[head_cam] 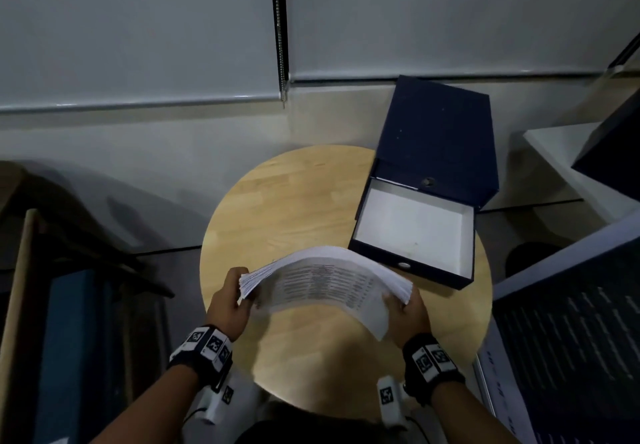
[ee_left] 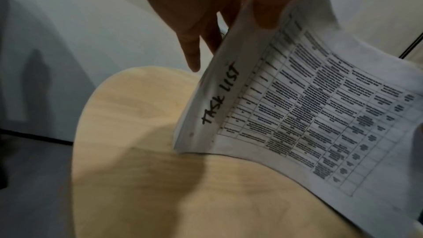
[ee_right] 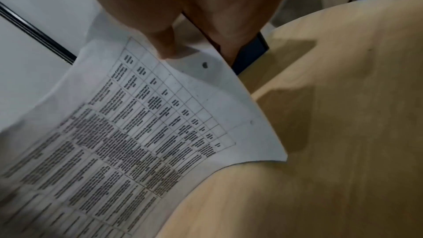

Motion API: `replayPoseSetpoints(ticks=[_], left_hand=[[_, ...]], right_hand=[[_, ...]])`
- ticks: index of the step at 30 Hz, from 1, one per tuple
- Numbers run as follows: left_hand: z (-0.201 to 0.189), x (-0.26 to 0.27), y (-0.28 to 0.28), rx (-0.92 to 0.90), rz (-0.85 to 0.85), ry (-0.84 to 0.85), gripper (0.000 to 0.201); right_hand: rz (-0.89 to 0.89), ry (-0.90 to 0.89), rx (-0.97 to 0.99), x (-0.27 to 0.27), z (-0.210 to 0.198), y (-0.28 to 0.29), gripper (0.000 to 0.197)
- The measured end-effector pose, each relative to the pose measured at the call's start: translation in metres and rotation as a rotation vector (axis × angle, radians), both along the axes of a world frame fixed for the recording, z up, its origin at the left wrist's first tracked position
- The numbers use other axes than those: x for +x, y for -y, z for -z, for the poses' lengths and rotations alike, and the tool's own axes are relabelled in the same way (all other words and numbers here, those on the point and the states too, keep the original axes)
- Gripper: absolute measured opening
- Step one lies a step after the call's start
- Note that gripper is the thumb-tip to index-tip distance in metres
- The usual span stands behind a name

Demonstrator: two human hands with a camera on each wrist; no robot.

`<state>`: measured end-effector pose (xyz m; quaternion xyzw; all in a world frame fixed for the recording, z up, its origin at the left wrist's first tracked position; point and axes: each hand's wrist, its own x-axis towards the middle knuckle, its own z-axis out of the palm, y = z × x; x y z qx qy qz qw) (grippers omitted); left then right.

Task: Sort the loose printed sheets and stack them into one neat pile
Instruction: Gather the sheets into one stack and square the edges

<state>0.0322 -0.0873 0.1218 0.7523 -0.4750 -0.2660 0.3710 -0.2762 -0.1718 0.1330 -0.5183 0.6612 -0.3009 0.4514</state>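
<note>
A thick stack of printed sheets (head_cam: 325, 282) hangs above the round wooden table (head_cam: 294, 201), bowed upward in the middle. My left hand (head_cam: 232, 300) grips its left end, thumb on top and fingers behind. My right hand (head_cam: 406, 308) grips its right end. The top sheet (ee_left: 309, 115) carries a printed table and the handwritten words "TASK LIST" along one margin. In the right wrist view the same sheet (ee_right: 128, 142) curves down from my thumb (ee_right: 160, 42), and its near corner hangs free above the table.
An open dark blue box file (head_cam: 426, 201) with a white inside lies on the table's far right, lid folded back toward the wall. Dark furniture stands left of the table, and a dark panel (head_cam: 571, 339) stands to its right.
</note>
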Motion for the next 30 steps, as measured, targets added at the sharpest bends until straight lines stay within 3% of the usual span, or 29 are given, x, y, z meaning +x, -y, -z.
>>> replayPoseSetpoints(ticks=[3,6,10,12,15,24,27,28,30], left_hand=[[-0.008,-0.004,0.002,-0.068,-0.004,-0.204,0.035],[-0.019,-0.013,0.012,-0.182,-0.081,-0.366,0.040],[-0.025,-0.024,0.026,-0.183,-0.311,-0.340,0.016],[-0.025,-0.025,0.030,-0.186,-0.357,-0.341,0.018],[-0.024,-0.023,0.036,-0.193,-0.377,-0.329,0.016],[-0.015,-0.007,0.043,-0.190,-0.296,-0.325,0.029],[-0.011,0.000,0.037,-0.263,-0.227,-0.424,0.040],[-0.009,0.002,0.034,-0.258,-0.180,-0.420,0.046],[-0.007,0.004,0.029,-0.201,-0.105,-0.360,0.049]], right_hand=[[0.054,0.053,-0.013,0.000,-0.004,-0.001,0.058],[0.107,0.176,-0.079,0.003,-0.010,0.002,0.046],[0.227,0.249,-0.091,0.014,-0.022,0.004,0.032],[0.270,0.252,-0.079,0.017,-0.024,0.006,0.020],[0.299,0.232,-0.073,0.017,-0.023,0.010,0.019],[0.297,0.216,-0.073,0.015,-0.017,0.016,0.015],[0.265,0.201,-0.067,0.014,-0.017,0.014,0.019],[0.233,0.206,-0.057,0.013,-0.016,0.013,0.023],[0.134,0.258,-0.046,0.009,-0.014,0.011,0.050]])
